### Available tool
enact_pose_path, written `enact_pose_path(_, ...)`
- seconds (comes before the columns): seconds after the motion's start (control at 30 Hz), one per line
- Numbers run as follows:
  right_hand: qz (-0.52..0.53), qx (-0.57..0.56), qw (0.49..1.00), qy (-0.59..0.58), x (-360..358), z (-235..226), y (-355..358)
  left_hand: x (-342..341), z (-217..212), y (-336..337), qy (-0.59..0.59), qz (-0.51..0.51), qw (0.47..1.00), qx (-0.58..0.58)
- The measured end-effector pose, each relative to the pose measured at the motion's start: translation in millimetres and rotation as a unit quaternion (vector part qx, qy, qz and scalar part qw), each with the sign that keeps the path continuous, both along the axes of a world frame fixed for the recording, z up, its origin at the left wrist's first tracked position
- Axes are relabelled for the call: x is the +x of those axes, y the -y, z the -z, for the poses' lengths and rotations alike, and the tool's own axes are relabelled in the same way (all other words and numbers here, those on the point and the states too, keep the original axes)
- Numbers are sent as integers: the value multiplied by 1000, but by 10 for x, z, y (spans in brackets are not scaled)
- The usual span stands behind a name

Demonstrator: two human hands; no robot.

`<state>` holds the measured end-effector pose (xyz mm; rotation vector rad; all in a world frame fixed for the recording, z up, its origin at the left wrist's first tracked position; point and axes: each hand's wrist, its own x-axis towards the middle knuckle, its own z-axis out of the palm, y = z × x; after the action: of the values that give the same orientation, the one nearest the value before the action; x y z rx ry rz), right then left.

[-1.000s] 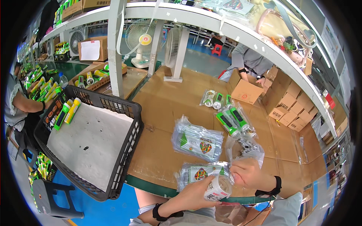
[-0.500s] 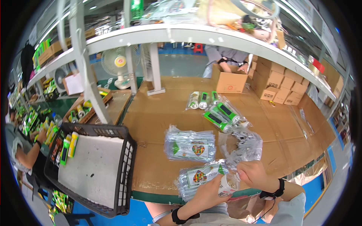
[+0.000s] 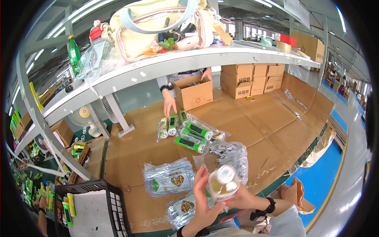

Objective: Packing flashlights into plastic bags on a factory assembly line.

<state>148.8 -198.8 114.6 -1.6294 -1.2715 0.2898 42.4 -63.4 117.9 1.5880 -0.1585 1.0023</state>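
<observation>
A clear plastic bottle (image 3: 221, 189) with a white cap and pale yellowish contents is held up over the near edge of the table, cap tilted toward me. My left hand (image 3: 204, 199) wraps its left side, fingers pointing up and thumb beneath. Around the right side and underneath is my right hand (image 3: 240, 198), its fingers partly hidden by the bottle. Two stacks of printed clear plastic pouches, a far stack (image 3: 167, 179) and a near stack (image 3: 179, 209), lie left of my hands. Just beyond the bottle sits a bundle of clear plastic bags (image 3: 233, 156).
Bagged green flashlights (image 3: 191, 136) lie mid-table; a co-worker's hand (image 3: 169, 103) reaches to them beside an open carton (image 3: 195, 94). Stacked cartons (image 3: 252, 81) stand behind. A black crate (image 3: 117, 209) is at left. An overhead shelf (image 3: 158, 58) holds a cream bag (image 3: 148, 33).
My hands have lifted the bottle, and its capped end now faces me. The view has swung up and to the right. The co-worker's hand has come from the carton to the flashlights.
</observation>
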Motion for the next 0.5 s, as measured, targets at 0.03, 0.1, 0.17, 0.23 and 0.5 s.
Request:
enact_pose_path(0.03,3,54,999,6,113,-65,-8,-24,-58,-11,-6,4,1000,5)
enact_pose_path(0.1,11,169,977,-129,540,-162,79,-59,-92,-116,-12,9,1000,14)
enact_pose_path(0.17,172,252,952,-27,1026,-639,242,-259,-4,-295,-119,110,987,-8)
enact_pose_path(0.23,226,390,889,84,1417,-1531,-88,-545,199,-461,-189,86,965,-160)
enact_pose_path(0.5,214,342,910,96,2859,-2997,-475,-1351,996,-930,-315,-83,933,-152)
